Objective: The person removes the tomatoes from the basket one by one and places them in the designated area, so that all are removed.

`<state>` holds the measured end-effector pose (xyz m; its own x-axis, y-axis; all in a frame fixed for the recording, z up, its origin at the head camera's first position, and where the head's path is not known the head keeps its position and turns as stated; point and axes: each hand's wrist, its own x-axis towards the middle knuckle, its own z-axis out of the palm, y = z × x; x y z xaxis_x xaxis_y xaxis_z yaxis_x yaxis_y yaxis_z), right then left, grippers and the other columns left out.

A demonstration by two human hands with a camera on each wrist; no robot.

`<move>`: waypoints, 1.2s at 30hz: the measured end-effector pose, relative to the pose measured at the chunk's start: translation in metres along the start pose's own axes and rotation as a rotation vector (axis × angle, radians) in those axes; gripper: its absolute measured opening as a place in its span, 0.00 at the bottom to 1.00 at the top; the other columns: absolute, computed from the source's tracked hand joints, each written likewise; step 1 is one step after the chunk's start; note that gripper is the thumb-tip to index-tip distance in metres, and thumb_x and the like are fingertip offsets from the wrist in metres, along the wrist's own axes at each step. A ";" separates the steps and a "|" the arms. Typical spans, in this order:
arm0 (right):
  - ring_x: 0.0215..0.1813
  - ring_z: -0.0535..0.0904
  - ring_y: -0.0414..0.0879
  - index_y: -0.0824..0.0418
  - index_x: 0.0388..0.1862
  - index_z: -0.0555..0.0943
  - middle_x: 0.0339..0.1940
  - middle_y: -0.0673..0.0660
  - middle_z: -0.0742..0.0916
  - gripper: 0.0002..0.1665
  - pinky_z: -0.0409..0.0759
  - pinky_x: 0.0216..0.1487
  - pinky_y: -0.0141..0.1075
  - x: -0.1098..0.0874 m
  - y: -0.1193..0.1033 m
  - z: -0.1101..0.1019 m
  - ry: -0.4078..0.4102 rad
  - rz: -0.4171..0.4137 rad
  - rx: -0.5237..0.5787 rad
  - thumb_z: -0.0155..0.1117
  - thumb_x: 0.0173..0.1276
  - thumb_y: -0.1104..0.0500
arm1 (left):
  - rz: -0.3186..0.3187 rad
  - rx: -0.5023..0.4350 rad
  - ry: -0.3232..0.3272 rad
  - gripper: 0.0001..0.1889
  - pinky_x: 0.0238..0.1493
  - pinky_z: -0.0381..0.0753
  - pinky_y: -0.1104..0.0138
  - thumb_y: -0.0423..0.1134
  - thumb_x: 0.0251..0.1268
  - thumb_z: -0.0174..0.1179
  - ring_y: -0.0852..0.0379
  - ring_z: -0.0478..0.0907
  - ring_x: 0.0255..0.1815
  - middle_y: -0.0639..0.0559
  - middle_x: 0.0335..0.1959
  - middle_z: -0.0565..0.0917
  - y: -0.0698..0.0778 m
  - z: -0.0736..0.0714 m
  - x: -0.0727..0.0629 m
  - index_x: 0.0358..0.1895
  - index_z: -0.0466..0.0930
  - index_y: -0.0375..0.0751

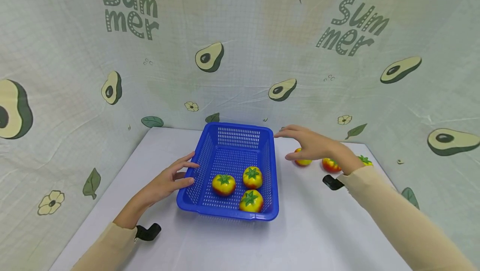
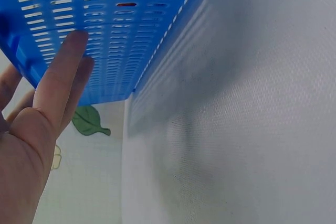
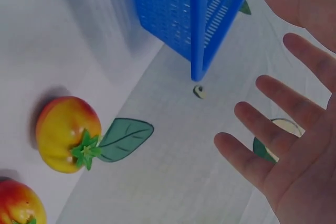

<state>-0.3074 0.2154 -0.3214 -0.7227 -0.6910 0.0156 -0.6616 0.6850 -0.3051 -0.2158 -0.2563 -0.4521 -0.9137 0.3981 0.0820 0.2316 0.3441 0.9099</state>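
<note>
A blue plastic basket (image 1: pixel 238 154) with slotted walls stands on the table. Three red-and-yellow toy fruits with green leafy tops, tomato-like, lie inside: one fruit (image 1: pixel 223 185) to the left, another fruit (image 1: pixel 253 177) beside it, a third fruit (image 1: pixel 251 201) at the near wall. My left hand (image 1: pixel 166 183) is at the basket's left side, with loosely extended fingers overlapping the rim. My right hand (image 1: pixel 311 144) hovers just right of the basket, its fingers spread and holding nothing. Beneath it, partly covered, sits a similar fruit (image 1: pixel 303 162).
Further right on the white table (image 1: pixel 300 229) lie another red-and-yellow fruit (image 1: pixel 331 165) and one more (image 1: pixel 365 161) half hidden by the right forearm. A cloth backdrop (image 1: pixel 240 25) with avocado prints rises behind the table and along both sides.
</note>
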 end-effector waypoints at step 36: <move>0.80 0.66 0.54 0.49 0.79 0.72 0.79 0.55 0.72 0.41 0.72 0.78 0.55 0.063 -0.072 0.036 -0.170 -0.209 0.061 0.77 0.70 0.54 | -0.015 -0.006 0.000 0.27 0.71 0.74 0.36 0.42 0.78 0.63 0.24 0.64 0.77 0.44 0.89 0.46 -0.001 0.000 0.000 0.75 0.73 0.42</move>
<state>-0.2984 0.1144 -0.3325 -0.5242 -0.8484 -0.0741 -0.7761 0.5117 -0.3686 -0.2161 -0.2569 -0.4527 -0.9168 0.3935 0.0684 0.2160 0.3446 0.9136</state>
